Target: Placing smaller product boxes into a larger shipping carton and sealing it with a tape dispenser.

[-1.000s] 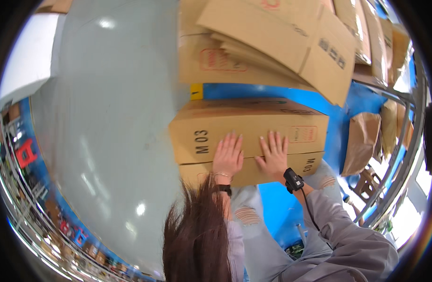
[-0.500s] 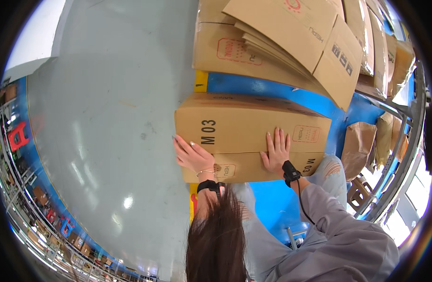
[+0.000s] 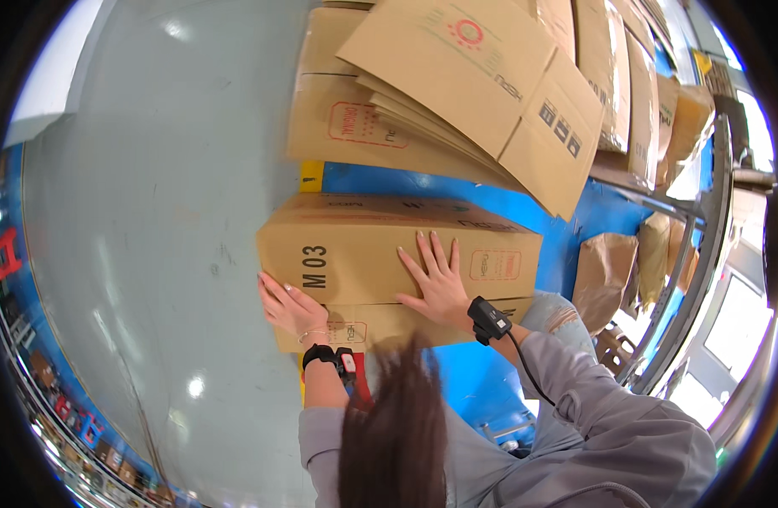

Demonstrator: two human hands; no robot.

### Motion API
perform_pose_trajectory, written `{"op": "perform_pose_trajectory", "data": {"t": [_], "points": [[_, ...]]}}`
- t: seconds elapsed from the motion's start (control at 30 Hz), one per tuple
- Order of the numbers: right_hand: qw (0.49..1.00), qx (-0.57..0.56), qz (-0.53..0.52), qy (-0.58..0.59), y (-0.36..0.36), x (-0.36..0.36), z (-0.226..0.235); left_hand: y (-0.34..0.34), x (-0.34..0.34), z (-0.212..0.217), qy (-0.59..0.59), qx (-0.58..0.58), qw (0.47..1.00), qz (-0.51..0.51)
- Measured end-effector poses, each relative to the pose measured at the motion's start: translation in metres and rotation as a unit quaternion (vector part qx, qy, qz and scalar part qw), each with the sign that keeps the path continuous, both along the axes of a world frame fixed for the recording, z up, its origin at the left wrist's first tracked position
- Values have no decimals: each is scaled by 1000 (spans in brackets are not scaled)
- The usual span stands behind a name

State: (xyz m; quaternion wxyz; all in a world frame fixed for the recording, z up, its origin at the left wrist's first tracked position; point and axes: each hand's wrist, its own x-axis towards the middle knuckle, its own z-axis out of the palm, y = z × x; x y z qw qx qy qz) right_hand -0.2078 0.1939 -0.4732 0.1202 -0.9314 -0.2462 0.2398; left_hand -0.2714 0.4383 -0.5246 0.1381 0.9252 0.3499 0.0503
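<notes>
A brown cardboard box (image 3: pixel 380 267) with dark and red print lies before me, its top face creased along a fold. My left hand (image 3: pixel 292 309) grips the box at its left edge, fingers close together and tips at the rim. Flat on the upper panel rests my right hand (image 3: pixel 437 284), fingers spread, holding nothing. Each wrist wears a black strap with a small device. Dark hair hides part of the box's near edge and my left forearm.
Beyond the box, flattened cartons (image 3: pixel 457 68) lie stacked and fanned. Wrapped carton bundles (image 3: pixel 605 76) stand at the far right by a metal rail (image 3: pixel 711 229). A brown paper bag (image 3: pixel 605 275) stands right of the box. Grey floor (image 3: pixel 152 237) stretches left; a red stool (image 3: pixel 5 254) sits at the far left.
The view has shifted, so the box and cartons appear further left. My right hand has slid left along the panel, fingers more spread. My left hand stays at the left edge.
</notes>
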Motion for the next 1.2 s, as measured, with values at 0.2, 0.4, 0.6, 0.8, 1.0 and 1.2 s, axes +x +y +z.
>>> {"op": "perform_pose_trajectory", "data": {"t": [0.2,0.4,0.6,0.8,1.0,1.2], "points": [[997,-28,-11,67,42,52,-2,5,-4,0,-14,12,1000,-18],[996,-66,-5,66,43,53,-7,-3,-2,-2,-21,-12,1000,9],[997,-61,15,47,48,52,-10,3,-6,3,-32,-25,999,26],[996,-46,14,68,47,56,-15,3,-6,0,-45,-56,995,68],[999,-3,31,45,42,38,-5,5,-10,-5,-115,-81,981,131],[992,18,74,-101,52,-38,-35,2,-1,-3,-70,-59,990,107]]}}
